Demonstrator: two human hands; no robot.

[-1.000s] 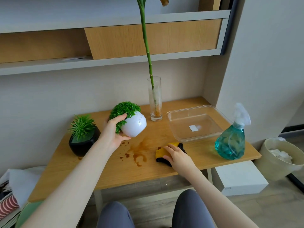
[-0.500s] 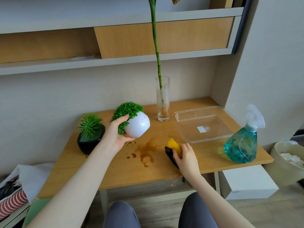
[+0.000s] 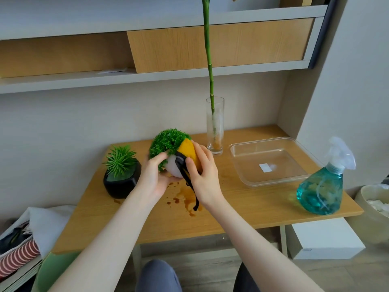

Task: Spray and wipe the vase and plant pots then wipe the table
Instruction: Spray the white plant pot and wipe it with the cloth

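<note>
My left hand (image 3: 152,178) holds a round white plant pot (image 3: 173,168) with a bushy green plant, tilted and lifted above the wooden table (image 3: 242,209). My right hand (image 3: 203,173) presses a yellow and black cloth (image 3: 188,153) against the pot's right side; a black strap of the cloth hangs down. A black plant pot (image 3: 122,183) with a spiky green plant stands at the table's left. The tall glass vase (image 3: 215,125) with a green stalk stands at the back. A teal spray bottle (image 3: 322,188) stands at the right front. Brown liquid stains (image 3: 187,198) lie under my hands.
A clear plastic tray (image 3: 267,160) sits on the table between the vase and the spray bottle. A shelf unit (image 3: 147,79) hangs above the table. A white box (image 3: 324,239) and a bin (image 3: 374,209) stand on the floor at the right; bags (image 3: 23,234) lie at the left.
My right hand lifted the cloth off the table and brought it up against the white pot. My left hand kept the pot raised.
</note>
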